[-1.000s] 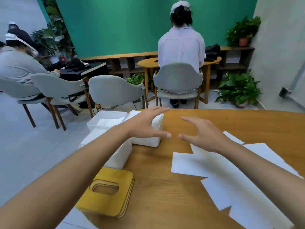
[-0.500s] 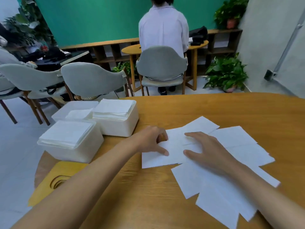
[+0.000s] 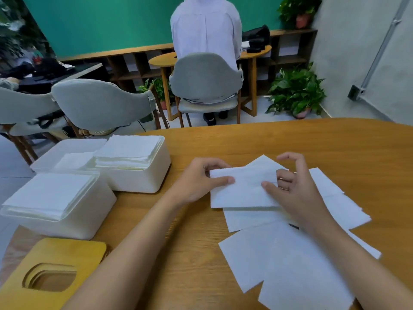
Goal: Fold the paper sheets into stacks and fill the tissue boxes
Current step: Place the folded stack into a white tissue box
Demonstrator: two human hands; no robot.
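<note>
Head view: the left hand (image 3: 200, 181) and right hand (image 3: 293, 193) pinch opposite ends of a white rectangular paper sheet (image 3: 243, 190) on the light wooden table (image 3: 245, 139).

Far wall (image 3: 111, 23) is painted green, low wooden shelving (image 3: 134, 61) is set along it, grey chairs (image 3: 100, 101) are parked nearby.

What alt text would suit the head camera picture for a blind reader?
A left hand and a right hand pinch a white paper sheet at its ends, over loose sheets on a wooden table. White tissue boxes holding paper stand at left.
</note>
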